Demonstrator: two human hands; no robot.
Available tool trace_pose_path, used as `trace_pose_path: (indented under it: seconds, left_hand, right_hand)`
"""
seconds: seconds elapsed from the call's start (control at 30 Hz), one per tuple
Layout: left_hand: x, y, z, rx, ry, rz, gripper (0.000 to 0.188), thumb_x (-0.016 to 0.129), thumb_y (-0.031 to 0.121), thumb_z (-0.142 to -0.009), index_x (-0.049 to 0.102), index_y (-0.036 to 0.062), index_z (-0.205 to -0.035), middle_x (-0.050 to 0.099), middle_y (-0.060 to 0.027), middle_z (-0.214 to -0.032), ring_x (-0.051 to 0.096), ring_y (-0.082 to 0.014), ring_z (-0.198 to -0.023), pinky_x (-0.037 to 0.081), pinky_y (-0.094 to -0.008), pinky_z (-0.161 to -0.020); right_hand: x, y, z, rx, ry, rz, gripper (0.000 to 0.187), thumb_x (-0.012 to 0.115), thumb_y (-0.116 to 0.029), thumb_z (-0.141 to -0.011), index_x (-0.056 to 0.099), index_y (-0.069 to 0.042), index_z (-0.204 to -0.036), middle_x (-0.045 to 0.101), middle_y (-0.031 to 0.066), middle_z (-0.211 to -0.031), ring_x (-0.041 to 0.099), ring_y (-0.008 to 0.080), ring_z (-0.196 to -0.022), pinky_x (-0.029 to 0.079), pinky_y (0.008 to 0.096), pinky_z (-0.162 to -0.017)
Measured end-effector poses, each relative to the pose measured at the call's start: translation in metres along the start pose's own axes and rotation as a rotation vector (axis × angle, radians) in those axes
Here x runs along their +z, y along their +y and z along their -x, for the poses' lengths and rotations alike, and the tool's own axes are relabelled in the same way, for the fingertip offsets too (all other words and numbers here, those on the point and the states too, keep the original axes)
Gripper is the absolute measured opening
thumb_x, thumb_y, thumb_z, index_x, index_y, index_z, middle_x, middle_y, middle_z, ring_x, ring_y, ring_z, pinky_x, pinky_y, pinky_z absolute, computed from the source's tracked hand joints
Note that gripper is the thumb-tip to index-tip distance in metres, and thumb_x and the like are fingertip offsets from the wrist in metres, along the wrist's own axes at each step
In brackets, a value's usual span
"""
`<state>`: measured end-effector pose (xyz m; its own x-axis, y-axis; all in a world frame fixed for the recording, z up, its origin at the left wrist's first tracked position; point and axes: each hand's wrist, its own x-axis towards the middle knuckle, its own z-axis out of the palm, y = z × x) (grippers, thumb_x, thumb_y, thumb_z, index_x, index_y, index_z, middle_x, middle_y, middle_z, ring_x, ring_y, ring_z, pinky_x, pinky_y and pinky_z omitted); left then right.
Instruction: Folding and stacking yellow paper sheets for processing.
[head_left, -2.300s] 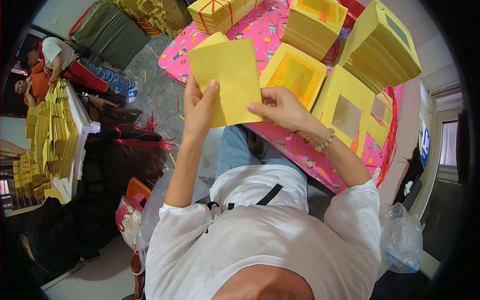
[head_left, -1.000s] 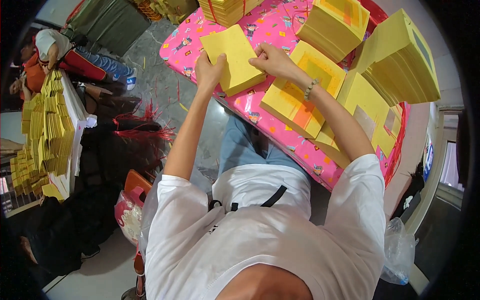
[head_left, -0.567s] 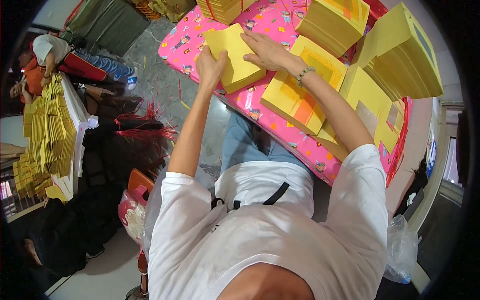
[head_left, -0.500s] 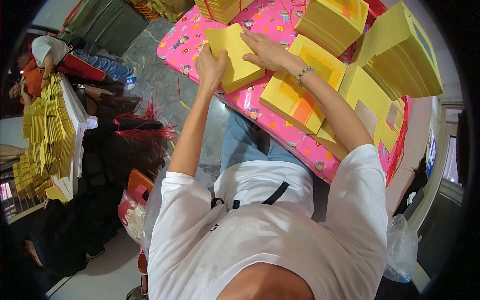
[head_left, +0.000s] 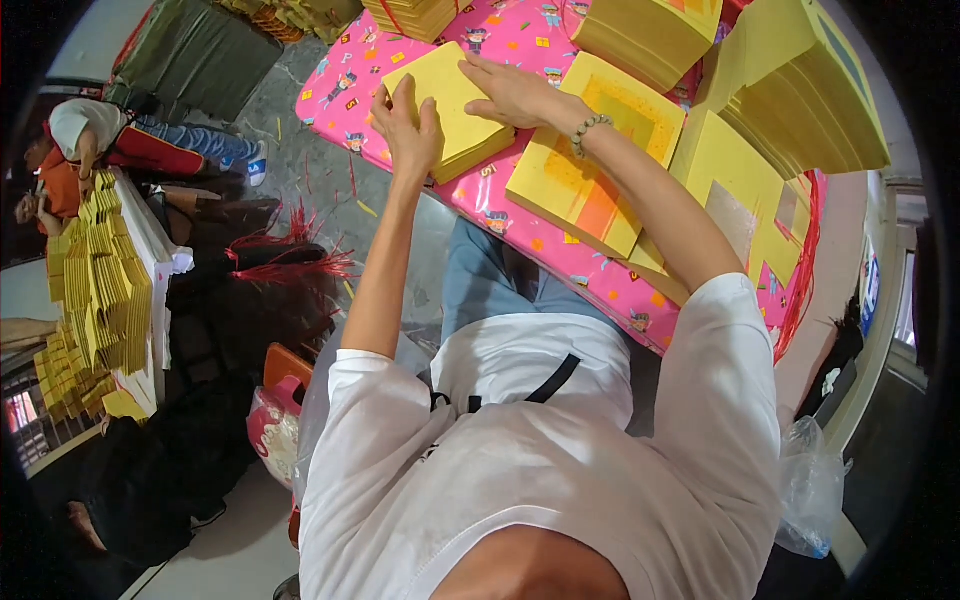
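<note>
A squared stack of yellow paper lies near the edge of the pink table. My left hand rests along the stack's left side, with thumb and fingers apart. My right hand, wearing a bead bracelet, lies with outstretched fingers against the stack's right side and top. Neither hand grips anything. To the right of the stack, beneath my right wrist and forearm, is a thicker yellow paper stack printed with an orange patch.
The pink patterned tabletop carries tall yellow paper bundles at right and a tied bundle at the far edge. Red strings hang at the right. At left, a person is beside a table of folded yellow paper.
The top sheets, bent up before, now lie flat on the stack. My left fingers have spread and loosened. The right hand stays at the stack's right side.
</note>
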<state>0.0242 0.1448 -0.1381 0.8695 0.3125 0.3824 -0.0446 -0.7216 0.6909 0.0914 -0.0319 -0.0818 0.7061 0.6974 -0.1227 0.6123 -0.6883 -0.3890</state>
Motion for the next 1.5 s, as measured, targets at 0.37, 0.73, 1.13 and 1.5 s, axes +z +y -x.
trace_pose_path:
  seconds: [0.37,0.73,1.13,1.5]
  left_hand:
    - [-0.018,-0.014,-0.007,-0.022,-0.046,0.106,0.049,0.061,0.028,-0.084,0.049,0.0081,-0.128,0.036,-0.0273,-0.130,0.035,-0.0388,-0.124,0.031,-0.0445,-0.103]
    - [-0.030,0.000,-0.008,-0.111,-0.028,0.294,0.065,0.060,0.027,-0.085,0.032,0.0011,-0.137,0.042,-0.0247,-0.123,0.044,-0.0344,-0.116,0.040,-0.0421,-0.094]
    - [-0.070,0.082,0.029,0.384,0.056,0.145,0.034,0.064,0.015,-0.081,0.058,0.0054,-0.113,0.055,-0.0152,-0.110,0.053,-0.0278,-0.099,0.043,-0.0358,-0.082]
    - [-0.046,0.113,0.065,0.729,-0.607,0.166,0.022,0.072,0.019,-0.073,0.067,0.0093,-0.093,0.061,-0.0065,-0.095,0.053,-0.0263,-0.093,0.044,-0.0366,-0.082]
  right_hand:
    - [-0.057,-0.014,0.084,-0.082,0.288,-0.059,0.039,0.056,-0.030,-0.088,0.054,-0.004,-0.117,0.053,0.0174,-0.119,0.053,0.0347,-0.107,0.043,0.0396,-0.092]
    - [-0.030,-0.054,0.219,0.046,0.314,0.087,0.035,0.073,-0.024,-0.069,0.057,-0.001,-0.089,0.054,0.0145,-0.084,0.057,0.0310,-0.080,0.047,0.0408,-0.068]
    - [-0.016,-0.044,0.229,0.071,0.352,0.021,0.022,0.068,-0.022,-0.074,0.060,-0.004,-0.081,0.054,0.0105,-0.079,0.056,0.0283,-0.076,0.046,0.0389,-0.065]
    - [-0.017,-0.032,0.223,0.236,0.339,-0.268,0.023,0.066,-0.023,-0.077,0.066,0.000,-0.076,0.062,0.0114,-0.069,0.061,0.0267,-0.063,0.047,0.0356,-0.059]
